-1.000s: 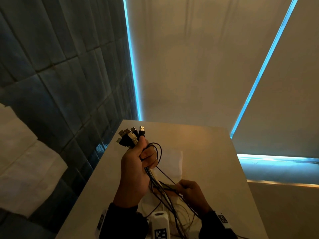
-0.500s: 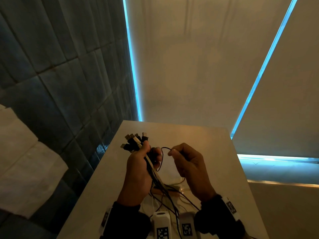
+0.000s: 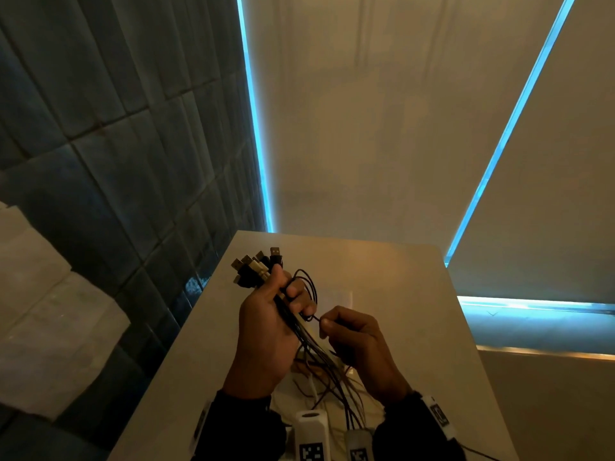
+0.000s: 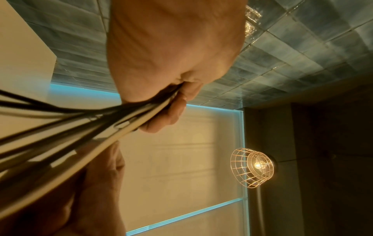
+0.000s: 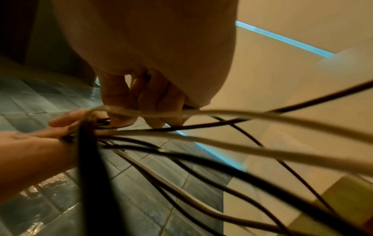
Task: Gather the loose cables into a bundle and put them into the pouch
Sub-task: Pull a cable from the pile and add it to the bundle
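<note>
My left hand [image 3: 283,304] grips a bundle of black and white cables [image 3: 319,364] above the table, with their USB plugs [image 3: 256,267] fanned out over my thumb. Thin black loops [image 3: 307,284] arc to the right of that fist. My right hand [image 3: 336,327] pinches one thin black cable [image 3: 316,318] just right of the left fingers. The cable tails hang down between my wrists. In the left wrist view the cables [image 4: 101,121] run out of my fist [image 4: 173,102]. In the right wrist view my right hand [image 5: 153,108] curls on the strands [image 5: 201,127]. A pale flat pouch [image 3: 339,299] lies on the table behind my hands.
The light table [image 3: 416,311] is narrow, with a dark tiled wall [image 3: 116,161] along its left edge and a drop on the right. A caged lamp [image 4: 253,167] shows in the left wrist view. White sheets [image 3: 43,321] lie at the lower left.
My right hand rose from the low cable tails to beside the left fist, then dropped slightly, drawing a thin black cable. The left hand kept its grip on the bundle.
</note>
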Demonstrator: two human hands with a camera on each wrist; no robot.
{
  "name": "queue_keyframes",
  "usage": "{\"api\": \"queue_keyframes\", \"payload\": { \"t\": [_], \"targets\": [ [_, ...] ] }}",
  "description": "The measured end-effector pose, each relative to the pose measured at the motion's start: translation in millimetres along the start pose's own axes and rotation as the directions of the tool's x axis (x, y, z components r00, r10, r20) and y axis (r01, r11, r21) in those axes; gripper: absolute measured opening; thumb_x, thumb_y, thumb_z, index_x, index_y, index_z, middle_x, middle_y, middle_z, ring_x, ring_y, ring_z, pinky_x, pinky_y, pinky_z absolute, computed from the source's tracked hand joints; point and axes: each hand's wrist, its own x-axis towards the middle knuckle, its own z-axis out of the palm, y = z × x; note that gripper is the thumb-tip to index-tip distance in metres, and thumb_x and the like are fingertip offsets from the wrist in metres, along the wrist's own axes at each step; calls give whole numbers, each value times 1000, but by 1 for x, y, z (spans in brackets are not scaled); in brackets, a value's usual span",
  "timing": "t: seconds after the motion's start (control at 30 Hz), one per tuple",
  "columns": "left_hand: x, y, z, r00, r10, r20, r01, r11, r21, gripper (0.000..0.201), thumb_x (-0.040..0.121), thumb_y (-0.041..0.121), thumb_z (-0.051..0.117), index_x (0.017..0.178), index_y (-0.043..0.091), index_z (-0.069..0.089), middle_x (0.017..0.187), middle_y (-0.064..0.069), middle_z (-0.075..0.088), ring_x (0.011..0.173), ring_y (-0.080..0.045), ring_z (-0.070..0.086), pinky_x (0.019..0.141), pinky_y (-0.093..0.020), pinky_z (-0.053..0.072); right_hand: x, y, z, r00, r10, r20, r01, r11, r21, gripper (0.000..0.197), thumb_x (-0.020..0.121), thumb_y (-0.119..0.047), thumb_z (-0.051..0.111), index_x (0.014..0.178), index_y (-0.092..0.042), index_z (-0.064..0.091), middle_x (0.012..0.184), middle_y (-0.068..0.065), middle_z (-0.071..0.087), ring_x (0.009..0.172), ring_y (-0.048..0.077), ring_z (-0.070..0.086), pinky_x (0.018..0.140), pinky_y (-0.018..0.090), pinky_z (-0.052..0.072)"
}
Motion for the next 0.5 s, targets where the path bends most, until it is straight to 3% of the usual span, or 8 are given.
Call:
{"api": "queue_keyframes", "payload": {
  "t": [0.13, 0.33, 0.5],
  "targets": [
    [2, 0, -4, 999, 26, 27, -26, 1000, -6, 29, 96, 29, 40, 70, 16, 38, 63, 3, 40, 47, -8, 30, 48, -23, 32, 2, 11, -8, 999, 31, -12, -32, 992, -121, 23, 92, -11, 57, 69, -8, 59, 47, -10, 38, 43, 7, 28, 47, 19, 26],
    [2, -1, -3, 999, 41, 35, -41, 999, 24, 33, 95, 29, 42, 65, 17, 37, 58, 5, 33, 46, -7, 24, 47, -23, 26, 3, 26, -12, 995, 100, -17, -101, 988, -114, 24, 94, -7, 53, 70, -6, 57, 44, -13, 44, 40, 0, 36, 46, 11, 30],
    [1, 1, -4, 998, 59, 32, -60, 997, 38, 29, 92, 29, 45, 66, 17, 39, 58, 5, 32, 45, -6, 24, 45, -22, 26, 7, 49, -18, 992, 121, -47, -127, 980, -155, 23, 90, -5, 57, 67, -7, 59, 55, -9, 49, 50, 0, 42, 52, 12, 35]
  ]
}}
